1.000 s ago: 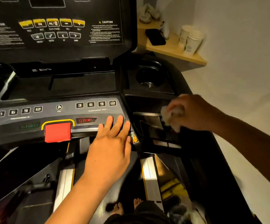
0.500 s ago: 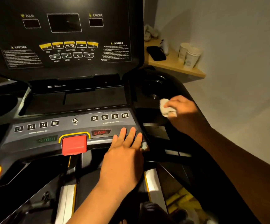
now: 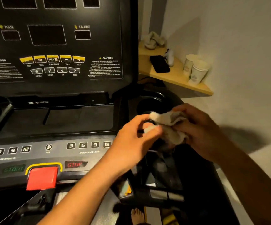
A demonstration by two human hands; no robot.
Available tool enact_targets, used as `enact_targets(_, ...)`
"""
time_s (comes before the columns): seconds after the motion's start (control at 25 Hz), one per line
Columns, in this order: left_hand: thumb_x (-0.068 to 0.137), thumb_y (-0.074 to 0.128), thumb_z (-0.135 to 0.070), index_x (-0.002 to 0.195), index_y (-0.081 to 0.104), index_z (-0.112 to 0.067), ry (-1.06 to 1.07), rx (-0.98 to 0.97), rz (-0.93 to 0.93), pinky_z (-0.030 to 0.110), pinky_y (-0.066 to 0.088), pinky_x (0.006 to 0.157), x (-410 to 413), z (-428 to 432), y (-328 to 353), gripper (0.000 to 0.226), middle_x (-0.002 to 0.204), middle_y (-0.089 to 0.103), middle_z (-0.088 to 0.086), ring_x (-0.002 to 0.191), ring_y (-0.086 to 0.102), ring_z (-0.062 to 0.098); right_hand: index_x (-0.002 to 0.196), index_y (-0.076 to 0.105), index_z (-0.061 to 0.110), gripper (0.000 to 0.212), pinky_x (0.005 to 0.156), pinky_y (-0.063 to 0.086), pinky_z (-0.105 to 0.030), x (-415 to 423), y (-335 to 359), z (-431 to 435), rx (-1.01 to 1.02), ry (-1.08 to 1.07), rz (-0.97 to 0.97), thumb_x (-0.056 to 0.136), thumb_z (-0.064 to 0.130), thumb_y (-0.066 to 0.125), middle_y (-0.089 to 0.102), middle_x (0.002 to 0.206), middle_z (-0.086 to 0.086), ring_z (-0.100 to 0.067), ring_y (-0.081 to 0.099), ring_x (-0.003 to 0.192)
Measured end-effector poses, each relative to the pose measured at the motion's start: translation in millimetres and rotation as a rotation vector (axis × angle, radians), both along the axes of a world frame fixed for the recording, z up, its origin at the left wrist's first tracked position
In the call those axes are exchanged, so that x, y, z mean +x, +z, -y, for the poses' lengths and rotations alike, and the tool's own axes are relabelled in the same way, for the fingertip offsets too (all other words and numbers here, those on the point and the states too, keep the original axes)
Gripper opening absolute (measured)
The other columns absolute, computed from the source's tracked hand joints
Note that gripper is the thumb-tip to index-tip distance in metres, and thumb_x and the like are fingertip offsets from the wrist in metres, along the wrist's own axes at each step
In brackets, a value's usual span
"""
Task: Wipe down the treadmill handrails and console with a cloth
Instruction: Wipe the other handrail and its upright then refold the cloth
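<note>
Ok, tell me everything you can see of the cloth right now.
The cloth is small, off-white to beige, soft-looking fabric, crumpled and bunched, slightly blurred. It is held between both hands just in front of the cup holder, at the right side of the console. The left hand pinches its left end; the right hand grips its right side. Whether it touches the console cannot be told.

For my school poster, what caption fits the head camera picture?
Left hand and right hand both hold a cloth by the treadmill console, near its cup holder.
</note>
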State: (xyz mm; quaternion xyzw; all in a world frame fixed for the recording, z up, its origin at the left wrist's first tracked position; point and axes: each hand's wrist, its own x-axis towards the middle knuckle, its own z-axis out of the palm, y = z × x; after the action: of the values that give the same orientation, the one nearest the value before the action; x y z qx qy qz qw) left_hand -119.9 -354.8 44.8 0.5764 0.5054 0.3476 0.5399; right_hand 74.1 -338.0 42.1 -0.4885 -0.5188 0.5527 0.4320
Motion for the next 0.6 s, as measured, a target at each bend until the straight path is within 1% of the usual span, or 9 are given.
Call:
enact_targets(0.04,0.088,0.068,-0.024,0.116,0.064,-0.017,-0.007,-0.079,0.094,0.041,0.057,0.079,7.5,-9.6,-0.2,0.029,0.101,0.067,0.015,0.085,0.063,0.014,0.091,0.068,0.03,0.039,0.052,0.056,-0.033,-3.8,-3.5,-0.1,-0.021,0.074,0.009,0.088,-0.006,0.054,0.067,0.089,-0.001,-0.019,0.07,0.073)
enact_targets(0.12,0.086,0.07,-0.016,0.101,0.068,-0.013,0.034,-0.057,0.016,0.03,0.056,0.06,15.4,-25.3,-3.7,0.015,0.093,0.066,0.02,0.071,0.064,0.015,0.107,0.065,0.032,0.033,0.065,0.059,-0.036,2.7,-5.5,-5.6,0.006,0.251,0.106,0.088,0.005,0.063,0.068,0.099,0.004,-0.02,0.07,0.088)
enact_targets(0.2,0.084,0.072,-0.014,0.091,0.067,-0.008,0.138,-0.074,-0.007,0.02,0.051,0.057,16.7,-38.2,-6.9,0.011,0.089,0.067,0.02,0.064,0.064,0.013,0.123,0.056,0.029,0.048,0.081,0.055,-0.025,13.6,-10.3,-21.4,0.135,0.367,0.431,0.08,0.023,0.075,0.064,0.11,0.014,-0.005,0.064,0.1)
enact_targets(0.28,0.086,0.07,-0.019,0.096,0.065,-0.009,0.202,-0.099,0.012,0.026,0.056,0.062,16.4,-50.7,-9.9,0.015,0.088,0.07,0.013,0.066,0.069,0.015,0.119,0.058,0.03,0.046,0.075,0.049,-0.018,13.9,-9.7,-50.4,0.381,0.28,0.788,0.077,0.038,0.074,0.058,0.101,0.023,0.003,0.059,0.09)
enact_targets(0.32,0.088,0.068,-0.025,0.102,0.063,-0.014,0.213,-0.015,-0.112,0.033,0.058,0.069,14.6,-56.6,-12.7,0.019,0.091,0.071,0.008,0.072,0.07,0.018,0.11,0.062,0.031,0.037,0.069,0.048,-0.023,11.2,-7.8,-70.3,0.497,0.219,0.93,0.076,0.044,0.07,0.058,0.093,0.019,-0.004,0.059,0.084)
enact_targets(0.4,0.09,0.06,-0.037,0.117,0.056,-0.021,0.142,0.271,-0.647,0.04,0.055,0.079,8.3,-69.5,-23.1,0.031,0.104,0.066,0.002,0.089,0.067,0.023,0.101,0.065,0.024,0.038,0.067,0.048,-0.031,4.7,-8.6,-115.5,0.568,0.162,1.218,0.076,0.053,0.064,0.063,0.089,0.002,-0.024,0.061,0.084)
enact_targets(0.44,0.092,0.055,-0.04,0.121,0.053,-0.021,0.066,0.377,-0.902,0.042,0.052,0.081,6.6,-73.4,-26.5,0.035,0.108,0.062,0.003,0.096,0.062,0.027,0.103,0.065,0.021,0.042,0.07,0.049,-0.033,-1.9,-14.2,-137.3,0.512,0.18,1.358,0.077,0.054,0.063,0.063,0.094,-0.006,-0.03,0.061,0.089)
enact_targets(0.48,0.093,0.049,-0.04,0.12,0.052,-0.019,-0.025,0.427,-1.065,0.042,0.049,0.082,5.6,-77.3,-28.7,0.034,0.109,0.059,0.005,0.099,0.059,0.03,0.105,0.065,0.017,0.041,0.07,0.049,-0.034,-12.6,-21.2,-153.2,0.427,0.214,1.482,0.08,0.049,0.064,0.061,0.098,-0.011,-0.034,0.061,0.093)
enact_targets(0.6,0.097,0.035,-0.037,0.106,0.056,-0.019,-0.261,0.513,-1.231,0.037,0.036,0.085,2.8,-83.3,-40.3,0.029,0.104,0.06,0.005,0.101,0.055,0.028,0.11,0.063,0.009,0.027,0.073,0.052,-0.037,-51.0,-63.2,-166.7,0.252,0.292,1.643,0.085,0.019,0.065,0.062,0.11,-0.015,-0.035,0.063,0.101)
